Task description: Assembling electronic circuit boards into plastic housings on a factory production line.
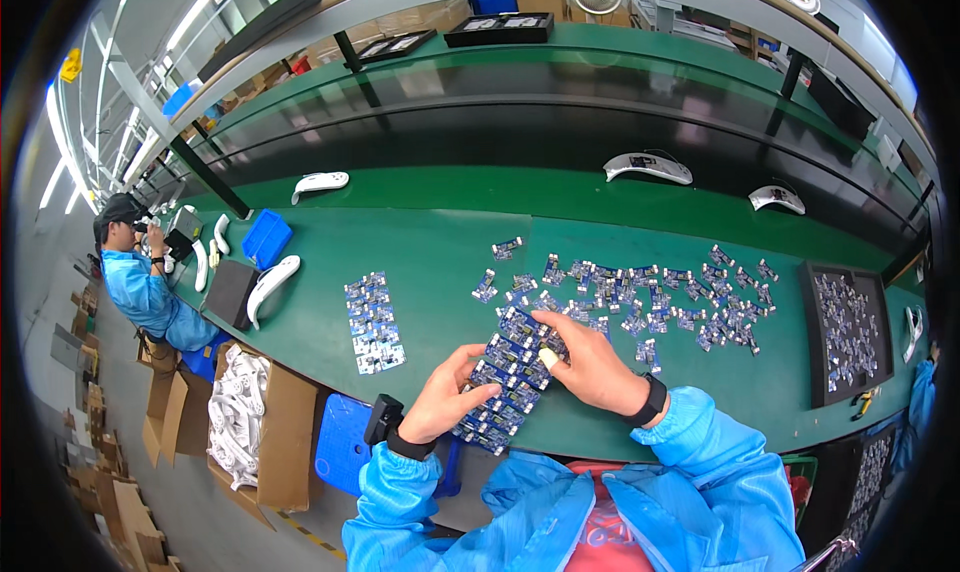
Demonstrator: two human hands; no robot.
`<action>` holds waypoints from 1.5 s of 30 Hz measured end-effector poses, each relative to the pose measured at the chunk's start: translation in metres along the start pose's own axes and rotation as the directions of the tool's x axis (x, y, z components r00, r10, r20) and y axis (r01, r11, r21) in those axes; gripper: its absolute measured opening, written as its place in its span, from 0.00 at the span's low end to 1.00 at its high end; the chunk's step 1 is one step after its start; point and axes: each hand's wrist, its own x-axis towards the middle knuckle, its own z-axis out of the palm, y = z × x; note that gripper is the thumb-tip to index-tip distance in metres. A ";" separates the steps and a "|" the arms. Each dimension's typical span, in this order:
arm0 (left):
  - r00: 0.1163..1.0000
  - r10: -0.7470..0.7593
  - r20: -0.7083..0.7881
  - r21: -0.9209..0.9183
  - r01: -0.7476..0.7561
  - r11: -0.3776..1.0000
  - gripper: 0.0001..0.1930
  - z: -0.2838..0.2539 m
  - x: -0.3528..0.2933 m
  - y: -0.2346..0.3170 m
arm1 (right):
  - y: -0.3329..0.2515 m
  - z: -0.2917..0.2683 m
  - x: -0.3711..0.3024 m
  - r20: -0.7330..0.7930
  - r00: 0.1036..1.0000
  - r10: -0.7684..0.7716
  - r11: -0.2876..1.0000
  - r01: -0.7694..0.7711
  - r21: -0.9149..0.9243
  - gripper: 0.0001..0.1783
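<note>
One co-worker (140, 282) in a blue jacket and dark cap appears on my feed at the left of the frame. Next, at lower left, I note an open carton (285, 437) of white parts (238, 412); above it, a blue bin (267, 238) and a white shell (272, 290) on the green table (440, 242). Left of centre lies a block of circuit boards (375, 322) in rows. At the frame's lower centre, my left hand (440, 404) is closed on the left edge of a board panel (510, 377), thumb on top. My right hand (600, 372), thumb covered in pale material, grips its upper right edge. Loose boards (655, 302) lie scattered right of centre. Farther right, a black tray (812, 342) contains more boards.
</note>
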 end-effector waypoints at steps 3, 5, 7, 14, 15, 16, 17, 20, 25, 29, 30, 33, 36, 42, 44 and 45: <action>0.998 -0.034 0.046 -0.028 0.036 0.999 0.26 0.002 0.004 -0.004 | 0.002 0.002 -0.007 -0.023 0.999 -0.025 0.989 0.022 -0.143 0.30; 0.993 -0.050 0.105 -0.052 0.056 0.997 0.26 0.005 0.006 -0.005 | 0.006 0.000 -0.009 -0.005 1.000 0.004 0.976 -0.005 -0.217 0.31; 0.995 -0.060 0.075 -0.001 0.060 0.998 0.27 0.002 0.006 -0.003 | 0.012 -0.002 -0.011 -0.071 0.997 0.005 0.982 -0.018 -0.187 0.30; 0.958 0.099 -0.271 0.545 0.068 0.836 0.30 -0.049 0.020 -0.015 | 0.021 -0.031 -0.029 0.058 0.951 0.304 0.837 -0.296 0.461 0.30; 0.932 0.218 -0.291 0.669 0.036 0.742 0.29 -0.047 0.020 -0.015 | 0.017 -0.035 -0.034 0.053 0.955 0.293 0.845 -0.285 0.452 0.29; 0.896 0.337 -0.291 0.778 0.016 0.628 0.28 -0.044 0.021 -0.014 | 0.011 -0.043 -0.036 0.045 0.953 0.300 0.845 -0.287 0.451 0.29; 0.899 0.333 -0.283 0.779 0.013 0.627 0.28 -0.038 0.023 -0.010 | 0.006 -0.052 -0.036 0.089 0.968 0.233 0.924 -0.249 0.290 0.28; 0.757 0.637 -0.144 0.916 -0.141 0.375 0.24 0.001 0.032 0.017 | -0.001 -0.068 -0.038 0.169 0.979 0.113 0.987 -0.130 0.096 0.29; 0.919 -0.094 0.384 0.080 0.068 0.994 0.10 0.058 0.045 0.031 | -0.014 -0.084 -0.048 0.297 0.950 0.093 0.984 -0.133 0.116 0.27; 0.901 -0.177 0.396 -0.047 0.212 0.976 0.06 0.081 0.055 0.019 | -0.003 -0.080 -0.069 0.035 0.961 0.273 0.761 -0.238 0.603 0.17; 0.930 -0.120 0.347 -0.183 0.192 0.964 0.06 0.091 0.055 0.011 | 0.004 -0.079 -0.074 0.037 0.942 0.335 0.689 -0.271 0.672 0.13; 0.958 -0.056 0.281 -0.388 0.167 0.906 0.05 0.119 0.052 -0.004 | 0.015 -0.077 -0.089 0.134 0.896 0.423 0.629 -0.397 0.669 0.08; 0.951 -0.050 0.304 -0.470 0.195 0.861 0.05 0.132 0.053 -0.019 | 0.012 -0.080 -0.097 0.072 0.898 0.433 0.611 -0.351 0.710 0.09; 0.941 -0.061 0.334 -0.538 0.243 0.807 0.05 0.145 0.058 -0.029 | 0.031 -0.079 -0.108 0.116 0.880 0.460 0.464 -0.350 0.814 0.09; 0.934 -0.052 0.352 -0.548 0.250 0.798 0.05 0.148 0.059 -0.026 | 0.031 -0.081 -0.109 0.125 0.881 0.456 0.421 -0.337 0.843 0.09; 0.942 -0.059 0.330 -0.528 0.236 0.816 0.05 0.149 0.059 -0.025 | 0.031 -0.082 -0.109 0.134 0.884 0.448 0.376 -0.323 0.869 0.10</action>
